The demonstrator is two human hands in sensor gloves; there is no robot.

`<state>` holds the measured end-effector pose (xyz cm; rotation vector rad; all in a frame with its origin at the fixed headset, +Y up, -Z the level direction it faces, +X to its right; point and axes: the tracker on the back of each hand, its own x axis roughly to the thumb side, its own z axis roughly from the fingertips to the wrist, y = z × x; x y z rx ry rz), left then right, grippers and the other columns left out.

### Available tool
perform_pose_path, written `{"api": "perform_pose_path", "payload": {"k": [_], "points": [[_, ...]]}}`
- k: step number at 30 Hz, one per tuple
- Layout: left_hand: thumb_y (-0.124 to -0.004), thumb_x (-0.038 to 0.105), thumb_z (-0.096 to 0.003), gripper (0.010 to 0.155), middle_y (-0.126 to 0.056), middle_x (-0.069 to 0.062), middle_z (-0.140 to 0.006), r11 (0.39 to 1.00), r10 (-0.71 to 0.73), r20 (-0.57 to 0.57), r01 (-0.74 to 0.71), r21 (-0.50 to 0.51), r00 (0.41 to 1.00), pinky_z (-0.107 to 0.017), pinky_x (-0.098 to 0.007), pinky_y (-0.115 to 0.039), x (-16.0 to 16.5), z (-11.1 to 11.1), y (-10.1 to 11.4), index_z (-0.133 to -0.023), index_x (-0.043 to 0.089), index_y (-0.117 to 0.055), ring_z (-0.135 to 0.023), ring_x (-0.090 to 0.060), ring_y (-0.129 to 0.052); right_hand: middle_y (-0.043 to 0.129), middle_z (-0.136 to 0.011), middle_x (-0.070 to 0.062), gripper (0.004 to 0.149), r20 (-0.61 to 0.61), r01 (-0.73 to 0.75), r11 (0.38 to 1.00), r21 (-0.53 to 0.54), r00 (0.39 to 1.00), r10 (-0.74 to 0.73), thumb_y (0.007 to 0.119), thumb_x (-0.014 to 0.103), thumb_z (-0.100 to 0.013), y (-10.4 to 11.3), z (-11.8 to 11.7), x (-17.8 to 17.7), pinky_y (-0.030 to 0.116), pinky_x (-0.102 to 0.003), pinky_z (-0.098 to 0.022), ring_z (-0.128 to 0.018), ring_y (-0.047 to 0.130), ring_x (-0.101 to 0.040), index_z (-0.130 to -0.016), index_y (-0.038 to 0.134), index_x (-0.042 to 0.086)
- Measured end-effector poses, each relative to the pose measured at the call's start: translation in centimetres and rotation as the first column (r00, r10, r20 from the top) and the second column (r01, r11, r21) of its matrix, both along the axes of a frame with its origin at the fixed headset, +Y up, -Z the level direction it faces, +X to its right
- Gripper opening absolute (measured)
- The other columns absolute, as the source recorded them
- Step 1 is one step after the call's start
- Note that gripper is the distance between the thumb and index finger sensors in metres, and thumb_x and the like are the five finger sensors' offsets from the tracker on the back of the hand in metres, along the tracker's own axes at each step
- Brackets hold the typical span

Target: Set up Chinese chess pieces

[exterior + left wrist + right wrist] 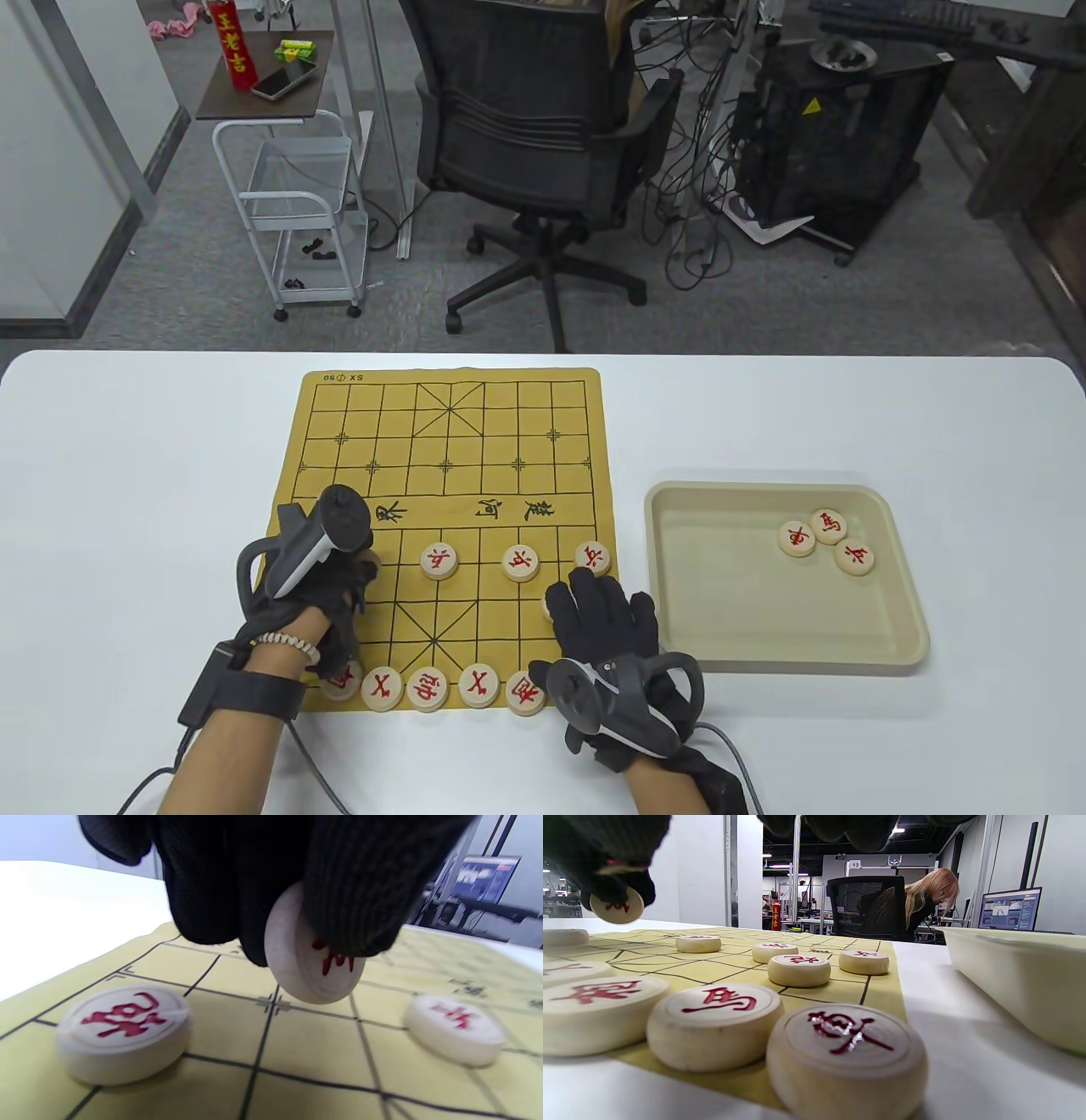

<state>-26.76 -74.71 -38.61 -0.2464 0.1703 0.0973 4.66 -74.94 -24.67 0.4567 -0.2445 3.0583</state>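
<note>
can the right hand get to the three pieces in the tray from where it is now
Probably yes. The right hand lies flat and empty at the board's right edge, beside the tray. The three pieces sit uncovered in the far right corner, nothing between; only the low tray wall to clear.

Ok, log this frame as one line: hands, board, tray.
left hand: pinches a tilted red-marked piece above the board | right hand: open, over board's near right corner | tray: three pieces
</note>
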Motion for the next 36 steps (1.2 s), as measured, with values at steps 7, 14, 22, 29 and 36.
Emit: {"api": "perform_pose_path", "payload": {"k": [7,14,22,29,36], "points": [[-0.093,0.038,-0.0347,0.055,-0.104,0.0,-0.081,0.996,-0.031,-0.018,0.029,-0.08,0.999,-0.068,-0.064,-0.061,-0.1,-2.1,-1.8,-0.089,0.032,-0.085,-0.077,-0.031,-0.098,0.045,-0.121,-0.013,0.086,0.008,0.001,1.0,0.01,1.0,-0.001,0.08,0.061,-0.045,0.1,0.1,0.1,0.048,-0.071,-0.077,-0.113,0.055,-0.043,-0.114,0.047,0.023],[-0.093,0.037,-0.0357,0.054,-0.096,-0.002,-0.092,0.98,-0.186,-0.029,0.184,-0.073,0.982,-0.07,-0.066,-0.056,0.1,-2.7,-2.2,-0.089,0.034,-0.086,-0.086,-0.034,-0.09,0.045,-0.121,-0.013,0.085,0.01,0.003,1.0,0.006,1.0,-0.003,0.079,0.061,-0.045,0.0,0.0,0.1,0.048,-0.072,-0.077,-0.113,0.054,-0.043,-0.115,0.047,0.024],[-0.091,0.041,-0.0363,0.059,-0.089,-0.007,-0.098,0.984,-0.173,0.023,0.171,0.046,0.985,-0.07,-0.066,-0.055,0.2,-1.0,-1.2,-0.093,0.031,-0.08,-0.092,-0.037,-0.085,0.045,-0.121,-0.013,0.085,0.013,0.005,1.0,0.006,1.0,-0.005,0.079,0.061,-0.045,0.1,0.0,0.2,0.048,-0.072,-0.077,-0.113,0.054,-0.044,-0.114,0.047,0.024],[-0.088,0.046,-0.0368,0.065,-0.084,-0.008,-0.102,0.967,-0.007,0.125,-0.025,0.253,0.992,-0.07,-0.067,-0.055,-0.3,4.2,2.1,-0.098,0.03,-0.074,-0.094,-0.039,-0.082,0.045,-0.121,-0.013,0.085,0.012,-0.005,1.0,0.001,1.0,0.005,0.079,0.061,-0.045,0.1,0.0,0.1,0.048,-0.072,-0.076,-0.113,0.054,-0.044,-0.114,0.048,0.023],[-0.084,0.051,-0.0383,0.073,-0.071,-0.011,-0.111,0.921,0.06,0.233,-0.144,0.362,0.971,-0.072,-0.07,-0.048,-0.7,11.0,2.8,-0.105,0.03,-0.062,-0.102,-0.043,-0.072,0.045,-0.121,-0.013,0.085,0.025,-0.016,1.0,-0.007,1.0,0.016,0.079,0.061,-0.045,-0.1,0.0,0.0,0.048,-0.072,-0.076,-0.113,0.054,-0.044,-0.114,0.048,0.023]]}}
